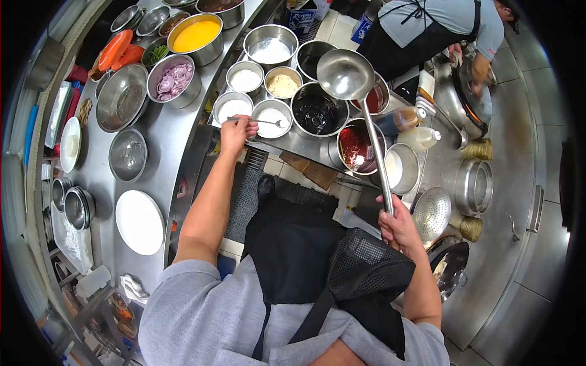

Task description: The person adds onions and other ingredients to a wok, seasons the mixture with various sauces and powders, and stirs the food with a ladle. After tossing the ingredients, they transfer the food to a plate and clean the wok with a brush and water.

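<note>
My left hand (238, 131) is closed on the handle of a small spoon (264, 121), whose bowl end is over a metal pot of white powder (272, 113). My right hand (398, 224) grips the long handle of a large steel ladle (345, 74). The ladle's bowl hangs above the metal pots, over the side of one with dark red sauce (377, 96). Under its handle are a pot of red chili oil (357, 146) and a pot of white contents (400, 169). A pot of dark liquid (318, 110) stands between the two hands.
On the left counter (183, 131) are a white plate (140, 222), sliced red onions (173, 79), yellow liquid (195, 35) and steel bowls. At right are two bottles (420, 138), a perforated strainer (432, 213) and a wok (448, 268). A co-worker (427, 30) leans over another wok at upper right.
</note>
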Available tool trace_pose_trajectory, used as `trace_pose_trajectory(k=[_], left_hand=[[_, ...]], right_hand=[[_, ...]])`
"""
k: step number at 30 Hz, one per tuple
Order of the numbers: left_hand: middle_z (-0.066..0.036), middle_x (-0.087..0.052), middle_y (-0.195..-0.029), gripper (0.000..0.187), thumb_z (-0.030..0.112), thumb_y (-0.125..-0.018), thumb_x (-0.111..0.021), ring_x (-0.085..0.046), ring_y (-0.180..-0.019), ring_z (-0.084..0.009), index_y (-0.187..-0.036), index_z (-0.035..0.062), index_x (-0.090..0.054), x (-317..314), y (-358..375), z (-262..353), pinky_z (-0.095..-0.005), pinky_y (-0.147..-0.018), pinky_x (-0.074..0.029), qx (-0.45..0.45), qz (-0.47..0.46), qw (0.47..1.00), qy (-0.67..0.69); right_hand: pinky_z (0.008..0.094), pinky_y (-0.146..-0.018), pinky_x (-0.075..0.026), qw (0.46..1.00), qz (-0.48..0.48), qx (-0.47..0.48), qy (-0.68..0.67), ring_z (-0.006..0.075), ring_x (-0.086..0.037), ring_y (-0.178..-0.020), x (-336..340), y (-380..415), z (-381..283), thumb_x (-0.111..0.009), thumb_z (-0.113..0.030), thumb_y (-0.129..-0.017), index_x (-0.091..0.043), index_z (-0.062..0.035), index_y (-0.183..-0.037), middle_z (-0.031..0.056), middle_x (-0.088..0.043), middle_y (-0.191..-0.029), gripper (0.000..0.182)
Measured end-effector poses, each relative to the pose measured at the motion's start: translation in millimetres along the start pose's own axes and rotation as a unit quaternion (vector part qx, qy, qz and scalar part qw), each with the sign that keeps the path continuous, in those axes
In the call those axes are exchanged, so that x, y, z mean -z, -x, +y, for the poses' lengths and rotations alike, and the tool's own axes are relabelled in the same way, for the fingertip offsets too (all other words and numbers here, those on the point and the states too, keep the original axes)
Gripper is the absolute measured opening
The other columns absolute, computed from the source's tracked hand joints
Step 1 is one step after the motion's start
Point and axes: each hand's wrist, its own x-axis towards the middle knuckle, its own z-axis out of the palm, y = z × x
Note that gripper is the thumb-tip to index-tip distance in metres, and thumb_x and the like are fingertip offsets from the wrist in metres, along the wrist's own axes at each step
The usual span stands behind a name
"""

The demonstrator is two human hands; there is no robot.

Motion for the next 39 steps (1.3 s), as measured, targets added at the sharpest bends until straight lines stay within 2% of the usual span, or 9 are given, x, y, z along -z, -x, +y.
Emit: trace_pose_trajectory(k=[8,12,15,18,19,23,24,31,39], left_hand=[[-0.020,-0.070,-0.096,0.025,0.017,-0.099,-0.056,-0.071,-0.082,-0.0226,-0.109,-0.0059,-0.060,16.4,7.9,26.8,-0.0277,-0.069,-0.059,-0.002,0.023,0.994,0.104],[-0.018,-0.071,-0.092,0.028,0.021,-0.102,-0.054,-0.072,-0.081,-0.0221,-0.106,-0.0055,-0.064,-1.6,15.8,105.9,-0.0282,-0.072,-0.058,-0.113,-0.036,0.988,0.100],[-0.013,-0.073,-0.078,0.027,0.020,-0.098,-0.053,-0.073,-0.073,-0.0210,-0.097,-0.0019,-0.068,-17.4,8.4,138.2,-0.0331,-0.070,-0.057,-0.247,0.036,0.944,-0.217],[-0.013,-0.073,-0.077,0.025,0.018,-0.098,-0.054,-0.072,-0.072,-0.0177,-0.097,-0.0024,-0.068,-1.7,-20.2,139.1,-0.0298,-0.069,-0.058,-0.276,0.122,0.894,-0.332],[-0.015,-0.072,-0.078,0.028,0.027,-0.094,-0.055,-0.072,-0.076,-0.0312,-0.095,0.0044,-0.072,7.7,-36.1,131.9,-0.0404,-0.072,-0.056,-0.264,0.142,0.904,-0.305],[-0.017,-0.071,-0.082,0.023,0.025,-0.092,-0.058,-0.070,-0.079,-0.0375,-0.095,0.0074,-0.072,32.0,-77.5,109.2,-0.0451,-0.072,-0.055,-0.273,0.188,0.874,-0.356],[-0.012,-0.074,-0.081,0.029,0.030,-0.096,-0.055,-0.072,-0.078,-0.0296,-0.101,0.0067,-0.072,38.0,-88.7,101.9,-0.0385,-0.073,-0.056,-0.261,0.186,0.846,-0.427],[-0.021,-0.069,-0.081,0.021,0.024,-0.092,-0.058,-0.068,-0.077,-0.0417,-0.097,0.0088,-0.072,24.1,-124.3,65.6,-0.0495,-0.072,-0.054,-0.285,0.155,0.879,-0.349],[-0.013,-0.073,-0.080,0.025,0.023,-0.094,-0.056,-0.071,-0.078,-0.0327,-0.098,0.0033,-0.071,17.2,-116.9,74.4,-0.0404,-0.074,-0.056,-0.233,0.103,0.914,-0.316]], right_hand=[[0.0221,-0.040,-0.034,0.997,-0.061,-0.013,-0.045,0.0075,-0.037,-0.043,-14.6,-9.0,-21.6,-0.058,-0.005,-0.093,-0.032,-0.0142,-0.148,0.0004,-0.041,-0.065,0.062],[0.0221,-0.040,-0.036,0.997,-0.081,-0.013,-0.007,0.0081,-0.035,-0.044,-17.6,-9.7,-28.3,-0.054,-0.002,-0.091,-0.017,-0.0207,-0.158,0.0002,-0.039,-0.066,0.079],[0.0221,-0.039,-0.035,0.996,-0.089,-0.020,-0.008,0.0080,-0.033,-0.043,-18.7,-10.0,-34.0,-0.055,-0.003,-0.090,-0.015,-0.0218,-0.159,-0.0002,-0.039,-0.065,0.081],[0.0220,-0.038,-0.034,0.994,-0.099,-0.019,-0.038,0.0078,-0.034,-0.042,-20.2,-11.2,-36.6,-0.056,-0.004,-0.090,-0.016,-0.0222,-0.159,-0.0001,-0.039,-0.064,0.081],[0.0218,-0.038,-0.034,0.993,-0.101,-0.022,-0.059,0.0076,-0.034,-0.042,-21.2,-10.3,-35.7,-0.057,-0.005,-0.090,-0.016,-0.0225,-0.159,-0.0001,-0.039,-0.064,0.082],[0.0219,-0.038,-0.034,0.996,-0.064,-0.021,-0.054,0.0077,-0.034,-0.041,-27.9,-11.0,-36.4,-0.059,-0.008,-0.090,-0.016,-0.0224,-0.159,0.0001,-0.038,-0.062,0.082],[0.0223,-0.038,-0.034,0.997,-0.059,-0.013,-0.057,0.0081,-0.034,-0.040,-24.9,-13.8,-32.1,-0.059,-0.008,-0.090,-0.016,-0.0219,-0.159,0.0002,-0.038,-0.062,0.082],[0.0218,-0.036,-0.036,0.996,-0.008,0.022,-0.085,0.0075,-0.036,-0.039,-35.3,-19.9,-32.5,-0.054,-0.003,-0.089,-0.015,-0.0206,-0.159,0.0000,-0.040,-0.062,0.082],[0.0222,-0.037,-0.037,0.998,0.009,0.016,-0.068,0.0077,-0.037,-0.039,-38.8,-24.9,-30.6,-0.051,-0.001,-0.089,-0.015,-0.0207,-0.159,0.0009,-0.042,-0.062,0.081]])
